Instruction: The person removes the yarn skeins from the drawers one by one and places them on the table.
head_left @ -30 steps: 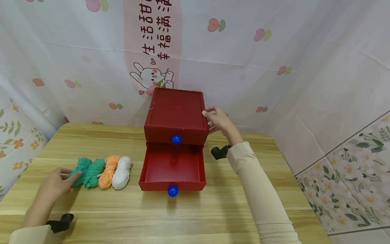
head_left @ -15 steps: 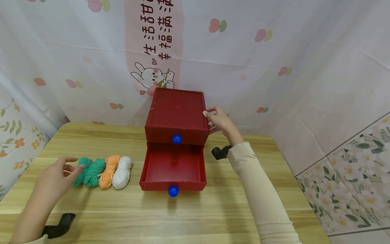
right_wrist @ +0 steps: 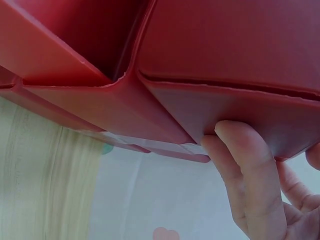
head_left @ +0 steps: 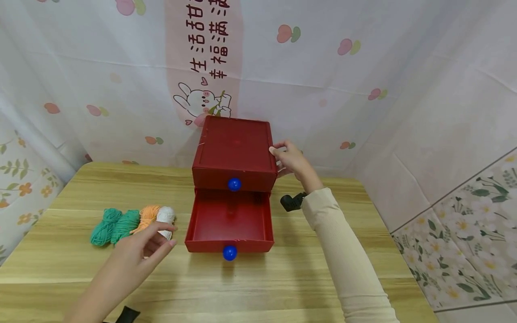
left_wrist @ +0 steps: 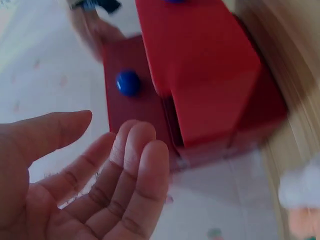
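A red two-drawer box (head_left: 236, 143) stands at the table's middle, its lower drawer (head_left: 229, 246) pulled out with nothing inside. My left hand (head_left: 135, 258) holds nothing; it hovers in front of the yarn, thumb and fingers apart, between the yarn and the drawer. Behind it lie two green yarn skeins (head_left: 107, 228), an orange skein (head_left: 148, 216) and a white skein (head_left: 165, 216), the last two partly hidden by the hand. My right hand (head_left: 291, 159) rests on the box's right side, fingertips against the side wall (right_wrist: 195, 115) and thumb at the top edge.
Blue ball knobs stick out from the upper drawer (head_left: 234, 184) and from the lower one. A white patterned curtain (head_left: 315, 89) hangs right behind the wooden table (head_left: 250, 291). Black wrist straps (head_left: 291, 202) are on both arms.
My left hand has left the far-left green skein and moved right, past the yarn toward the drawer, with nothing in it. My right hand and the box have stayed put.
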`<action>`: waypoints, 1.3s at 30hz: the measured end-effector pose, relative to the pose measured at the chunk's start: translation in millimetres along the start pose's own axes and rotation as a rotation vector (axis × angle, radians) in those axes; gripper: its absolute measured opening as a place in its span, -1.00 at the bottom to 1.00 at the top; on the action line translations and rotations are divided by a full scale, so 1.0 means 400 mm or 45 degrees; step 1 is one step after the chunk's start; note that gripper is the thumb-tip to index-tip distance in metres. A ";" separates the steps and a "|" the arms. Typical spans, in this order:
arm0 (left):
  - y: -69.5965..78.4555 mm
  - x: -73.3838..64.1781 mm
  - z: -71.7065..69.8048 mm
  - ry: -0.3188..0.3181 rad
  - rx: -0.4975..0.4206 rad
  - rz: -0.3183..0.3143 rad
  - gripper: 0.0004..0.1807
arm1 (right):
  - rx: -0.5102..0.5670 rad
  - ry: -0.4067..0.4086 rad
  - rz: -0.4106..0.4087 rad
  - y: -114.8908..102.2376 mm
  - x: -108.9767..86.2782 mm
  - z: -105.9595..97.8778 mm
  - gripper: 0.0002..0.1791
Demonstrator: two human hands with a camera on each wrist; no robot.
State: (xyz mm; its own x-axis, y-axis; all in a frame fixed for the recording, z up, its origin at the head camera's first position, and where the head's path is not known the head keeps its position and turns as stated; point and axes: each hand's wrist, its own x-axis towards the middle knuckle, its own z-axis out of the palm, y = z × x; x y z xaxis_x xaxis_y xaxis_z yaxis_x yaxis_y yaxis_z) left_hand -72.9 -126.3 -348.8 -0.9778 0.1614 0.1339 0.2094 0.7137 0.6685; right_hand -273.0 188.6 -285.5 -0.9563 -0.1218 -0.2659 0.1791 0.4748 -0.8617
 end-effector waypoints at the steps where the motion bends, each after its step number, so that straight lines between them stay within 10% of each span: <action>1: 0.011 -0.001 0.009 -0.020 -0.019 0.009 -0.75 | 0.000 -0.001 0.000 0.001 0.000 0.000 -0.50; 10: 0.049 -0.004 0.101 -0.151 -0.175 0.314 -0.72 | -0.003 0.004 -0.010 0.000 -0.002 0.001 -0.50; 15: 0.048 0.002 0.155 -0.190 -0.112 0.344 -0.67 | 0.002 0.012 -0.007 0.000 -0.003 0.002 -0.51; 31: 0.028 0.022 0.272 0.162 0.103 0.482 -0.62 | 0.012 0.009 -0.021 -0.001 -0.003 0.001 -0.52; 39: 0.033 0.027 0.275 0.187 0.116 0.474 -0.64 | -0.001 0.002 -0.022 -0.001 -0.005 0.001 -0.50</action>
State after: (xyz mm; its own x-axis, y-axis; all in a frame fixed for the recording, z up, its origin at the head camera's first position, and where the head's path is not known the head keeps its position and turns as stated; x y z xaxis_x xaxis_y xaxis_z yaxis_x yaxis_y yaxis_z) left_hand -79.1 -40.1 -419.1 -0.8249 0.3262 0.4617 0.5432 0.6835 0.4876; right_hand -271.2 188.3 -284.9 -0.9597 -0.1284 -0.2499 0.1621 0.4735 -0.8657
